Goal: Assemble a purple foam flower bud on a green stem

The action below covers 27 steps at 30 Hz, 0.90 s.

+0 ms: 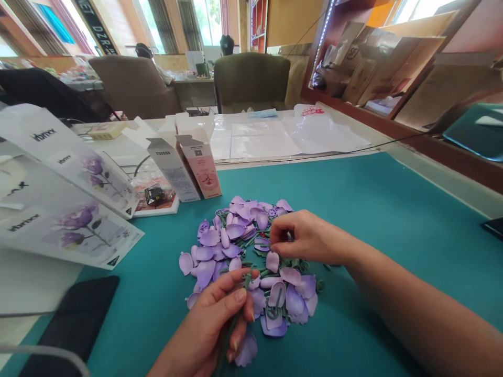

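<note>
Below the fingers point(239, 297) spreads a teal table mat point(393, 225). Directly beyond them stands a high-backed olive chair point(251, 84), with a taupe chair point(131, 84) farther left. Behind, daylight fills tall windows point(208, 21) beside grey curtains point(161, 26). Beyond the fingers, rightward, a reddish-brown shelf point(369, 116) bears a glowing light strip point(323, 39).

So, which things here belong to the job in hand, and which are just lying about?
Job, it seems:
green stem in the left hand
purple petals
loose green pieces by the right hand
flower-printed packs
green mat

Lying about, probably:
pink carton
grey carton
flat black object
white sheets
</note>
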{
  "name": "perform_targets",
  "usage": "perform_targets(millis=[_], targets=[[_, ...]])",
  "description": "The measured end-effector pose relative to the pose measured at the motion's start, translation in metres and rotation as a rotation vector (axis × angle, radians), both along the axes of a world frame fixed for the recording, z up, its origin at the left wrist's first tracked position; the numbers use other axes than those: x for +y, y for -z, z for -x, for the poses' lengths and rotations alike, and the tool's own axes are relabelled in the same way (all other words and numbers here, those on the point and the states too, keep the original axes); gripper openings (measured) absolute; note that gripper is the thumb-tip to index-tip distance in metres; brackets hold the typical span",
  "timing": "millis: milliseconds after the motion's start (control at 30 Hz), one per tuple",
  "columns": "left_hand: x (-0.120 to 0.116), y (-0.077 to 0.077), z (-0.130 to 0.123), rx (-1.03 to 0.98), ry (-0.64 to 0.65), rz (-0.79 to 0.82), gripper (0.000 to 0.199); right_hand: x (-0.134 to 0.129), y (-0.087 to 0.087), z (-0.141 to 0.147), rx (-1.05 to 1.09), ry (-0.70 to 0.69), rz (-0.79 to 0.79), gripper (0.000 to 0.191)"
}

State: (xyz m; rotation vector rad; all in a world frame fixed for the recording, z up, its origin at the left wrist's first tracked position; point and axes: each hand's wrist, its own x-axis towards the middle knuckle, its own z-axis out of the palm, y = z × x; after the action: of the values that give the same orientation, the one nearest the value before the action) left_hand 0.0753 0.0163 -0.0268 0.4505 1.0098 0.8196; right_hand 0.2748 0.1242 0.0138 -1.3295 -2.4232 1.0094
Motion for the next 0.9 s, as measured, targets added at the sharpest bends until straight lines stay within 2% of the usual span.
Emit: perform_targets(millis=[133, 367, 567, 700, 900], targets=[[-0.001, 0.000, -0.001, 0.034, 0.012, -0.023, 0.036, -0.012, 0.007, 0.011, 0.220, -0.065, 0.191, 0.003], [-0.005, 0.001, -0.003, 0.046, 0.046, -0.043, 0.033, -0.017, 0.014, 0.017, 0.297, -0.049, 0.354, 0.007], [-0.004, 0.002, -0.004, 0.038, 0.061, -0.035, 0.032, -0.016, 0.017, 0.017, 0.381, -0.070, 0.358, 0.012], [-0.003, 0.002, -0.004, 0.038, 0.063, -0.052, 0.030, -0.014, 0.016, 0.017, 0.385, -0.090, 0.445, 0.009], [-0.004, 0.001, -0.003, 0.060, 0.077, -0.065, 0.030, -0.013, 0.017, 0.016, 0.414, -0.108, 0.482, 0.009]])
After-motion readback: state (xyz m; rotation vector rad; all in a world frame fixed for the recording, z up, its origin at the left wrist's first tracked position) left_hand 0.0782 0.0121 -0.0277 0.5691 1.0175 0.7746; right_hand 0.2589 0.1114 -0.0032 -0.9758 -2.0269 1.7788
